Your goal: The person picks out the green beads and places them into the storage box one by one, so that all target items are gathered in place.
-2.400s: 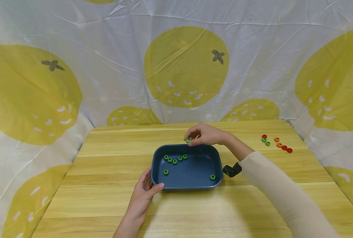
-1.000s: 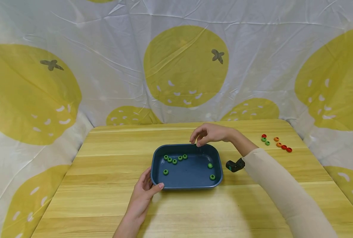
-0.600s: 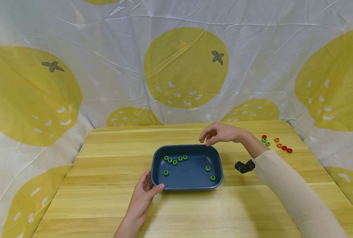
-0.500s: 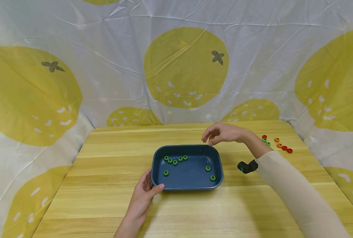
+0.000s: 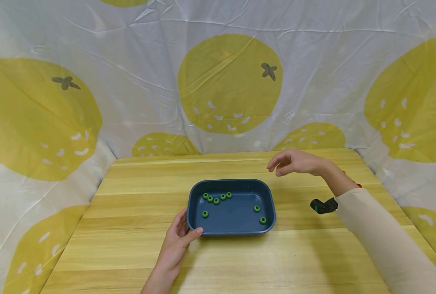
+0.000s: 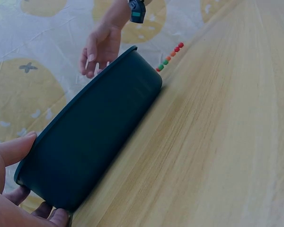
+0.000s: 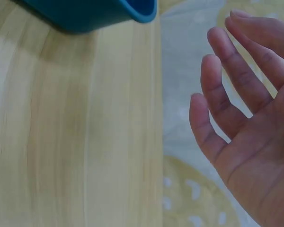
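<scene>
A dark blue rectangular tub (image 5: 232, 220) stands on the wooden table in the head view. My left hand (image 5: 176, 241) grips its near left corner, thumb over the rim and fingers against the outer side, as the left wrist view shows. Inside lie several green beads: a short row with a bead (image 5: 216, 201) at the back left, another bead (image 5: 205, 214) nearer the front, and two at the right, one of them a bead (image 5: 263, 220) near the wall. Above the table, right of the tub's far corner, my right hand (image 5: 298, 162) hovers with loosely bent fingers and holds nothing.
Loose beads lie at the table's far right, mostly hidden by the right forearm in the head view; a red bead (image 5: 358, 185) peeks out. The left wrist view shows several there, including a green bead (image 6: 166, 62). A lemon-patterned cloth (image 5: 148, 90) hangs behind the table.
My right hand has let go of a green bead, which dropped into the tub and settled at the right, then moved rightward off the rim. The left hand stays put.
</scene>
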The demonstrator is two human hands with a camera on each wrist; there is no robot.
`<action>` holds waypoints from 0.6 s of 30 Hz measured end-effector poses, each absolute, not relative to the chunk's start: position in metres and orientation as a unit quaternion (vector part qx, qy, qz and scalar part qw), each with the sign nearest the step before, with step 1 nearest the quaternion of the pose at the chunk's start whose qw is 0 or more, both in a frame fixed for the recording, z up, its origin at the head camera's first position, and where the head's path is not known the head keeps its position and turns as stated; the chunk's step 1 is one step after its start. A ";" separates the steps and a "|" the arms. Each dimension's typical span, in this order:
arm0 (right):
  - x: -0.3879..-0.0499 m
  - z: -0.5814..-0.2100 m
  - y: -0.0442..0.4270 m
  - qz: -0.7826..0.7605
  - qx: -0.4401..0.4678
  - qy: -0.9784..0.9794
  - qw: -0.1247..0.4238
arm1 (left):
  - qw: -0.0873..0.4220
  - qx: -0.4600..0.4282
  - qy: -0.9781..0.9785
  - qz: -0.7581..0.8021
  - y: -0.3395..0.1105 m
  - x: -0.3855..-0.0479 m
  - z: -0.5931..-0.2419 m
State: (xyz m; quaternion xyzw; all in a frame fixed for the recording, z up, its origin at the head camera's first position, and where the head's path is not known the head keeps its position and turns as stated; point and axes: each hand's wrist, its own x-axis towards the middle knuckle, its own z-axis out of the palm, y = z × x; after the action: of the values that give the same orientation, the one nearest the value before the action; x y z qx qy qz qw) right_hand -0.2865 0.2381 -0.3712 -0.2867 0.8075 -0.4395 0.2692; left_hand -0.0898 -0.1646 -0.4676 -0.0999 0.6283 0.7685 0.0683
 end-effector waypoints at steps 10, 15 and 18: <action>-0.285 -0.374 0.284 -0.458 -0.228 0.820 0.257 | 0.066 -0.103 0.631 0.766 -0.165 -0.090 -0.468; -0.283 -0.376 0.307 -0.454 -0.208 0.832 0.242 | 0.065 -0.100 0.631 0.766 -0.165 -0.090 -0.469; -0.281 -0.378 0.320 -0.450 -0.192 0.843 0.225 | 0.064 -0.100 0.631 0.767 -0.165 -0.090 -0.469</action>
State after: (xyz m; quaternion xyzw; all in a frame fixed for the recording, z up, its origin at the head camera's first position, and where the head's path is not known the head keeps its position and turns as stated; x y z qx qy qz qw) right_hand -0.2808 0.3203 -0.3775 -0.1922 0.8427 -0.4499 0.2247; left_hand -0.0896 -0.1648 -0.4691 -0.0996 0.6312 0.7665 0.0641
